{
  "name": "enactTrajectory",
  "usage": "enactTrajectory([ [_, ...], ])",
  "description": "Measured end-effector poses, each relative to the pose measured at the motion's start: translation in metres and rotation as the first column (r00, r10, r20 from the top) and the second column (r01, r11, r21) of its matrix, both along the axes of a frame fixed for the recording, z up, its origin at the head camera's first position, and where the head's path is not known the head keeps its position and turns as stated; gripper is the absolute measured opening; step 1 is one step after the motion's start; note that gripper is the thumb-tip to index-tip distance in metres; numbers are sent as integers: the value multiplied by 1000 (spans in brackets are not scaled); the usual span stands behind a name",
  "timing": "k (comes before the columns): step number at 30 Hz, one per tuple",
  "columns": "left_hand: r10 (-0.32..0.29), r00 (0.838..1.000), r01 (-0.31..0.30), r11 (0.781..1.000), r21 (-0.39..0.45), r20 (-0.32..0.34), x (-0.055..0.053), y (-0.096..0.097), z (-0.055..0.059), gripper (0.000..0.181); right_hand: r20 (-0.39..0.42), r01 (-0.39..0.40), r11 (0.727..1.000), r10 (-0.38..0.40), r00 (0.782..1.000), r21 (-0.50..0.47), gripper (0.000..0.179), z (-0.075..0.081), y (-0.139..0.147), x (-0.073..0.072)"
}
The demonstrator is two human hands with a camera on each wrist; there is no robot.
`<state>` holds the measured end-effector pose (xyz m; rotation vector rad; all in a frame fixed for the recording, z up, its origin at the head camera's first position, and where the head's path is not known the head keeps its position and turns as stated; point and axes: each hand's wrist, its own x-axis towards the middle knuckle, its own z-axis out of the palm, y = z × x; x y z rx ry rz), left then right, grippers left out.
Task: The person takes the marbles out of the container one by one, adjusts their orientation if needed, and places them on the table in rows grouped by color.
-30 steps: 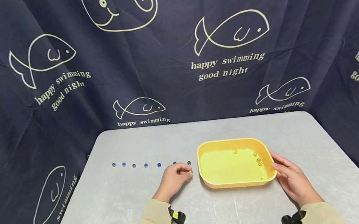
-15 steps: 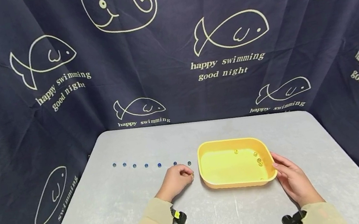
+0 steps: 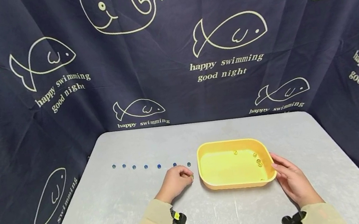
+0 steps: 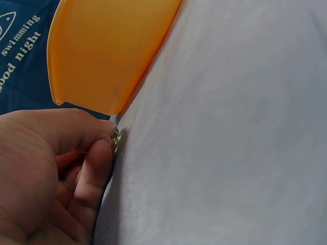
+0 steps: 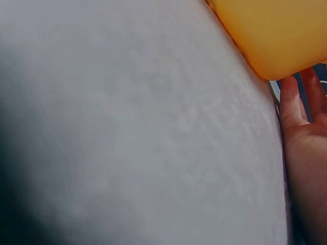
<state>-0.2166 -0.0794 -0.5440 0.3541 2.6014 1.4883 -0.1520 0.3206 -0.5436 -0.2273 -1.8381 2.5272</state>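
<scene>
Left hand pinching a small glassy marble just beside the yellow basin, right hand at its far end.
From the left, seven small marbles (image 3: 146,167), mostly blue, run in a loose row across the grey table (image 3: 236,212). Near the row's right end, the left hand (image 3: 175,181) has thumb and forefinger pressed together on a yellow-green marble (image 4: 117,137), which peeks out past their tips, low over the tabletop; whether it touches the surface, I cannot tell. Next comes the yellow basin (image 3: 229,164), apart from that pinch, with yellowish marbles (image 3: 258,161) mostly toward its right end. Rightmost, the right hand (image 3: 293,178) rests against the basin's end, its visible fingers fairly straight and slightly spread, thumb at the rim.
</scene>
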Motion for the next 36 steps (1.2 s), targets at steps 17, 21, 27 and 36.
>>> enactTrajectory([
  [17, -16, 1000, 16, 1000, 9, 4, -1, -1, 0, 14, -23, -8, 1000, 8, 1000, -21, 48, -1, 0, 1],
  [21, -11, 1000, 11, 1000, -1, 3, -1, 0, -1, 14, -36, -15, 1000, 14, 999, -27, 47, -2, 1, 1],
  [27, -7, 1000, 7, 1000, -2, 1, -1, 0, -1, 14, -23, -18, 1000, 17, 1000, -26, 48, -1, 0, 1],
  [36, 19, 999, -25, 992, 121, 46, -4, -3, -7, 12, -10, -11, 1000, 11, 1000, -18, 51, -2, 1, 0],
])
